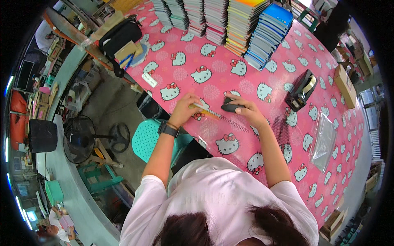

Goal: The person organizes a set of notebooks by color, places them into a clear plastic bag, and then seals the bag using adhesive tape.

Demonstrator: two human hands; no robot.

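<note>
My left hand (185,109), with a dark watch on its wrist, is closed on one end of a thin dark spiral binding coil (230,120). The coil slants down to the right over the pink cartoon-print table cover (193,88). A narrow yellow strip (211,114) lies along the coil by my left fingers; its kind is unclear. Close by on the right, my right hand (248,110) is curled round a small black object (231,108), whose exact kind I cannot make out. This object sits just above the coil, apart from its free end.
Tall stacks of notebooks (246,28) stand at the far edge. A black tape dispenser (301,90), more dark coils (281,130) and clear plastic sheets (324,141) lie to the right. A black bag (120,37) rests far left; a turquoise stool (148,141) stands beside the table.
</note>
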